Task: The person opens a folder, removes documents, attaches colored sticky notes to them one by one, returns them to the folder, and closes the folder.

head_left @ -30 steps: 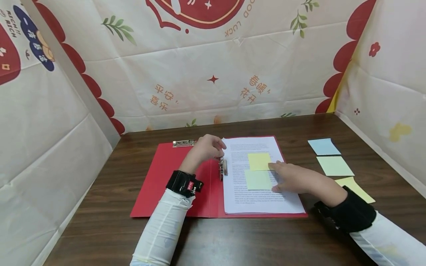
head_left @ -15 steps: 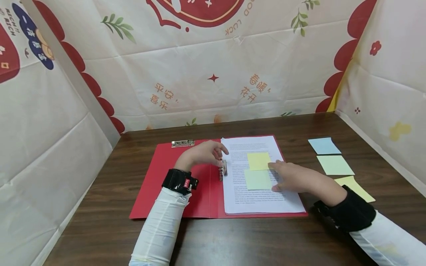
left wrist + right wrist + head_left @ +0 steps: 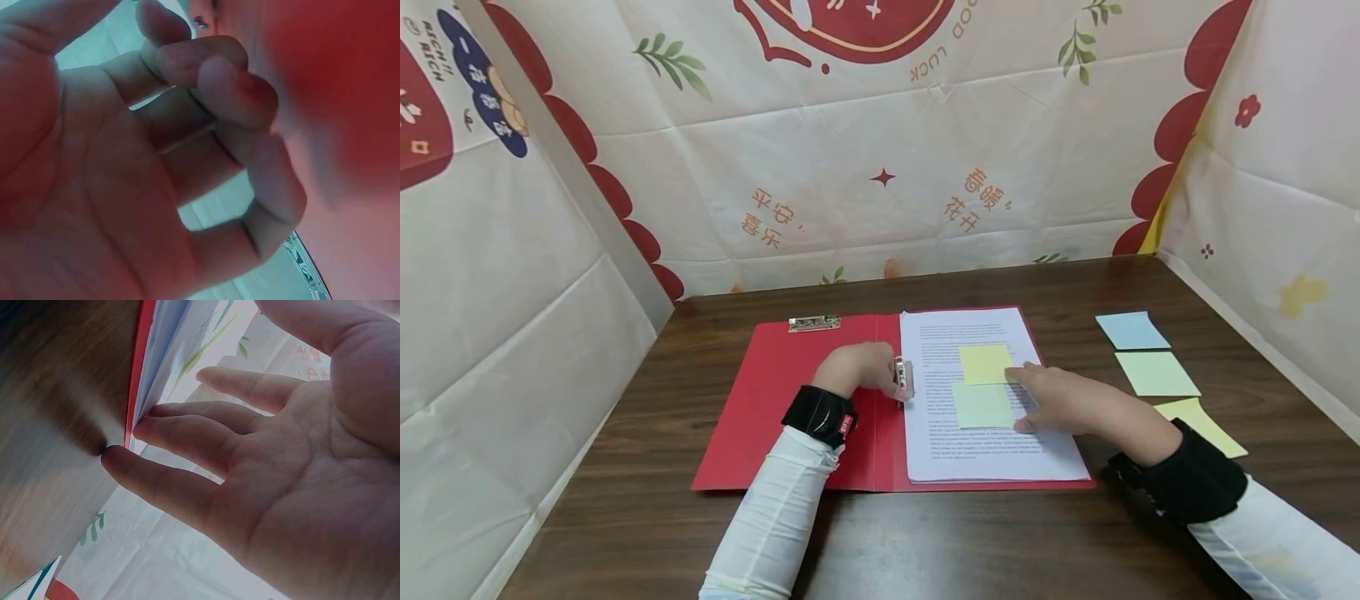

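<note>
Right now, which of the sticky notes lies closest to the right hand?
The pale green sticky note on the printed page. It lies beside the right hand; the yellow one sits just above.

The head view is bright and evenly lit from above, sharp in the middle, with wide-angle bending at the edges. Soft shadows lie under both arms on the surface (image 3: 625, 517). In the left wrist view the left hand (image 3: 144, 169) is blurred, tinted red. In the right wrist view the right hand (image 3: 281, 481) is sharper, backlit; the surface behind is out of focus.
</note>
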Demonstrator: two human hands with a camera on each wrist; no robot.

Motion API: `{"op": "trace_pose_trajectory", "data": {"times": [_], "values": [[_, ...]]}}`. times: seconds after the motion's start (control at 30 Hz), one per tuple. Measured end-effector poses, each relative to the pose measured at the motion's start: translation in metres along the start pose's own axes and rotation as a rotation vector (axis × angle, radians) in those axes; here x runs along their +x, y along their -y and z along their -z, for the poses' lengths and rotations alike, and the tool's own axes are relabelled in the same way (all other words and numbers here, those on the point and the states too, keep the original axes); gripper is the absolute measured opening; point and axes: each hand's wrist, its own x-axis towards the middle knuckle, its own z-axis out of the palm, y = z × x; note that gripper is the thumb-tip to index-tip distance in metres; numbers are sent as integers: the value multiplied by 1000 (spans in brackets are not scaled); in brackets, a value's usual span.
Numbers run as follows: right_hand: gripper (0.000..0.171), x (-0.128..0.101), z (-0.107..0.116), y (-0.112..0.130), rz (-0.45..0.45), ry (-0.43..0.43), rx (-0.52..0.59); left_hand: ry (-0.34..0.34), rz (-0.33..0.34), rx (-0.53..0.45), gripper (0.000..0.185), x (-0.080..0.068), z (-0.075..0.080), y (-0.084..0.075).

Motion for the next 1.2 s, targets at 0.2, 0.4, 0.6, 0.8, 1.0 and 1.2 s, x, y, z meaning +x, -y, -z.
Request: {"op": "trace_pose_trajectory", "data": {"times": [0.2, 0.4, 0.6, 0.8, 1.0, 1.2], "values": [[96, -1, 0, 0, 5, 0, 9, 18, 46, 21, 38, 5, -6, -1], [97, 1, 1, 1, 14, -1, -2, 37, 36, 19, 38, 7, -7, 5], [98, 1, 1, 1, 0, 13, 8, 42, -30, -45, 37, -8, -1, 21], [98, 2, 2, -1, 2, 10, -15, 32, 63, -118, 53, -51, 23, 78], [100, 3, 4, -1, 9, 11, -8, 21, 274, -271, 70, -107, 41, 158], [100, 3, 1, -1, 14, 22, 2, 82, 262, -507, 89, -130, 28, 196]]}}
